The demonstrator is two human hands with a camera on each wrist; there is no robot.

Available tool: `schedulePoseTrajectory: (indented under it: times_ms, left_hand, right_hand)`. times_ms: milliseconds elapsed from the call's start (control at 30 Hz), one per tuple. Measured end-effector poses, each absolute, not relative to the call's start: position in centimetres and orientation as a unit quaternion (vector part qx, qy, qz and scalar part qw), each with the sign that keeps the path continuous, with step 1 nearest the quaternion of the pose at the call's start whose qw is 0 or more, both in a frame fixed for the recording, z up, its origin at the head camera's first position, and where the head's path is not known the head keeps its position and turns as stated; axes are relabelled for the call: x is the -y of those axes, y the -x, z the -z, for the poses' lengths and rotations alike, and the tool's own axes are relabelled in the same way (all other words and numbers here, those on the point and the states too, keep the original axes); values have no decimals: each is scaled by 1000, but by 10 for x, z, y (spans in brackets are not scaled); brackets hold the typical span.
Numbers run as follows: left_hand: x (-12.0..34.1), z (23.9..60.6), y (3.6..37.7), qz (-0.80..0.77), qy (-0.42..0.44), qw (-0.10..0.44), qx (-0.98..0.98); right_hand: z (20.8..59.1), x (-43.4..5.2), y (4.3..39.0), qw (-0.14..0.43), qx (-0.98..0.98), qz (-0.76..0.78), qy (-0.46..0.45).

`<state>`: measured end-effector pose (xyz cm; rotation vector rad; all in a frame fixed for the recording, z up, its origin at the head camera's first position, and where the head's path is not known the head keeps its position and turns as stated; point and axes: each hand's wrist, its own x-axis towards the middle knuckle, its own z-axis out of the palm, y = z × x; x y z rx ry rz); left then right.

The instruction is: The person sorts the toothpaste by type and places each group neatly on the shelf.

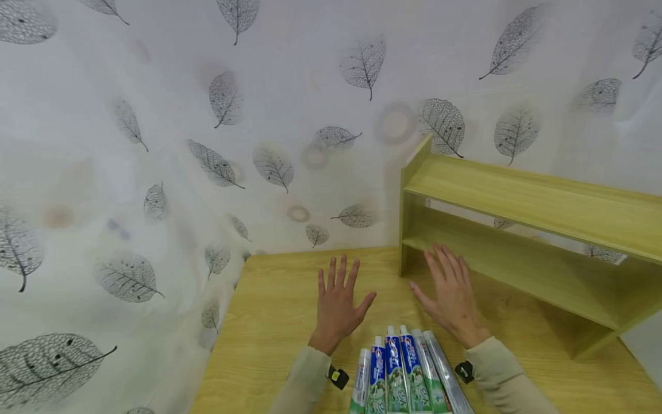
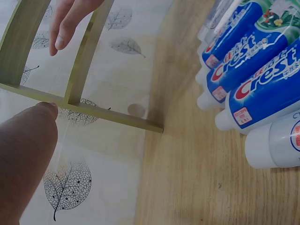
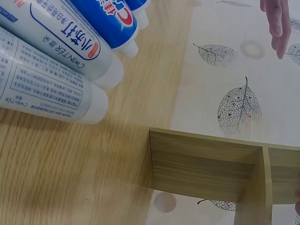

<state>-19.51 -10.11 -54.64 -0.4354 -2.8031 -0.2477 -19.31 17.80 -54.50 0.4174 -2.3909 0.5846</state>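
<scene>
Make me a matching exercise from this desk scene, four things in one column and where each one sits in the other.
Things:
1. left hand
2. right hand
3. toothpaste tubes
4. wooden shelf

Places:
A. side by side at the near edge of the table
B. open, in front of the shelf's left end
C. at the table's back right, against the leaf-print curtain
D. open, left of the tubes' caps

Pairs: 1-D, 2-B, 3-A, 4-C

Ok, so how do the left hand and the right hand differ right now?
The left hand lies over bare table, apart from the shelf; the right hand lies at the shelf's left end, fingertips near its lower board. The left hand sits left of the toothpaste tubes, the right hand on their right. Both are open, fingers straight and spread, palms down, holding nothing.
</scene>
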Motion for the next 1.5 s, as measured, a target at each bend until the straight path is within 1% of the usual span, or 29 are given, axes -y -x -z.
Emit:
schedulePoseTrajectory:
  times_ms: [233,400,567,667,800,867,1167,1367,1433,1500]
  left_hand:
    - [102,546,195,83,146,134,977]
    - [103,548,196,87,147,136,976]
    - [104,548,197,89,149,150,973]
    - [103,548,198,85,156,166,970]
    - [96,543,208,84,178,192,961]
    - [90,538,215,89,183,194,960]
    - [58,519,243,176,196,147,954]
    - [52,526,263,319,188,82,925]
    - [52,529,267,348,187,62,917]
    - [50,530,271,370,191,54,908]
  right_hand:
    - [548,-177,191,307,911,-224,-160]
    - [550,-179,192,309,910,-226,-158]
    - [547,-181,193,318,907,-228,-154]
    - [544,-184,192,311,910,-229,-152]
    - [540,-191,190,310,909,-239,-143]
    - [539,-197,189,315,907,-245,-135]
    - [554,-222,179,350,892,-268,-100]
    - [562,-237,167,392,872,-276,-97]
    - [564,-242,163,414,859,-288,-93]
    - [564,-247,160,441,842,-300,-80]
